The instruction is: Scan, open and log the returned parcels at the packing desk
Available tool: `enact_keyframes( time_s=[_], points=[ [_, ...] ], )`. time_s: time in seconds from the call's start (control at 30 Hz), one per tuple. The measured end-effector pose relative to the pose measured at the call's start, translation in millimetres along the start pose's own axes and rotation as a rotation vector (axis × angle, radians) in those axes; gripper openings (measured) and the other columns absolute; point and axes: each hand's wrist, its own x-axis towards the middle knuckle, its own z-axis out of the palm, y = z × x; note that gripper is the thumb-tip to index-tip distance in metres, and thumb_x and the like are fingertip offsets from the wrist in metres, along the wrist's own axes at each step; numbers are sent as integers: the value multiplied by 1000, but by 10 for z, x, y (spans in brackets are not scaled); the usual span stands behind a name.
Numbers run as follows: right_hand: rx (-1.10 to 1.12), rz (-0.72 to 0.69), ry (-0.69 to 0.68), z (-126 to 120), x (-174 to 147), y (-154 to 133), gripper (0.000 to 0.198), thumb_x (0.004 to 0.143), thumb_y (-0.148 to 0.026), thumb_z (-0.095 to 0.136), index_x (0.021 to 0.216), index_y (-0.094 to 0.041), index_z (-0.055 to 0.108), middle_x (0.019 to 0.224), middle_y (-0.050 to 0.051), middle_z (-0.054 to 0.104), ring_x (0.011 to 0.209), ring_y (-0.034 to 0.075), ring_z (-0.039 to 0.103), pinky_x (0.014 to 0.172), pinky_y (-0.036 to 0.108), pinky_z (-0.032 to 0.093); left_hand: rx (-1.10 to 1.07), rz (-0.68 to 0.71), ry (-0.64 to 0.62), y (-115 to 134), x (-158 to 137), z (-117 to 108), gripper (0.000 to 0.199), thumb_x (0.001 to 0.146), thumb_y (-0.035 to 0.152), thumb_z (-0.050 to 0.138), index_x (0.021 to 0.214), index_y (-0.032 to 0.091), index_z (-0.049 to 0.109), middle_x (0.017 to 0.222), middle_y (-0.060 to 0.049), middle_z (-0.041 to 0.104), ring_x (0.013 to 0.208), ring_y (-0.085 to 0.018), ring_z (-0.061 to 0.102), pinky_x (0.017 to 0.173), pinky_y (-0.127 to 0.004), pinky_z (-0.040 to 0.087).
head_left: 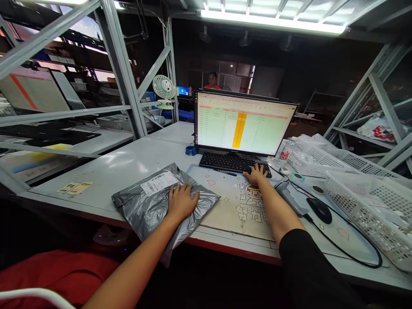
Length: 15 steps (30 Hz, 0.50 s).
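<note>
A white worktable [109, 165] stands between metal frames [118, 64]. The left hand [183, 201] lies flat, fingers loosely extended, on a grey plastic parcel [141, 216] at the near edge; its glossy film is creased, a white printed label [159, 183] on top, its near part overhanging. The right hand [256, 174], fingers spread, is at the right end of a black keyboard [222, 162]. Beyond stands a lit monitor [214, 128]; rightward, a black mouse [319, 210] and white baskets [349, 206].

Head cam, forward and down.
Looks over near edge of counter [106, 174], near left hand [183, 201] and right hand [257, 174], facing far edge.
</note>
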Motion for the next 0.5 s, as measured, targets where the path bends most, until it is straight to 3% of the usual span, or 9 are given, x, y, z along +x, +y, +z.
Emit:
enact_keyframes(
  time_s=[0.1,0.23,0.37,0.43,0.5],
  points=[
    [27,-84,6,48,-194,-201,59,102,-46,67,153,-20,53,164,15,42,150,37,41,123,66,33,-29,4,27,-66,20,66,56,103,43,47,144,11,67,156,-17,57,152,-42,42,130,-61,20],
    [76,-254,-35,239,-597,-567,63,105,-39,59,162,-15,44,173,19,29,161,35,27,132,56,22,-165,5,2,-63,82,86,52,98,31,50,142,9,67,153,-21,59,152,-41,42,131,-62,17],
    [182,-593,-131,386,-1043,-824,67,105,-37,58,166,-18,39,176,10,26,164,25,21,134,43,22,-270,43,-27,-73,24,-219,51,99,30,44,140,13,69,146,-17,66,138,-33,60,125,-51,37],
    [311,-807,-155,392,-1243,-888,61,105,-33,54,164,-20,44,175,9,29,164,23,21,134,46,22,-336,138,-70,-304,-114,-461,53,99,32,40,141,17,69,146,-11,67,135,-26,64,121,-41,45],
    [430,-965,-161,371,-1440,-949,55,105,-31,50,159,-19,52,172,11,34,163,25,26,134,50,23,-377,275,-128,-771,-325,-661,58,94,28,39,144,20,68,150,-7,64,141,-25,60,126,-42,40]
  ],
)
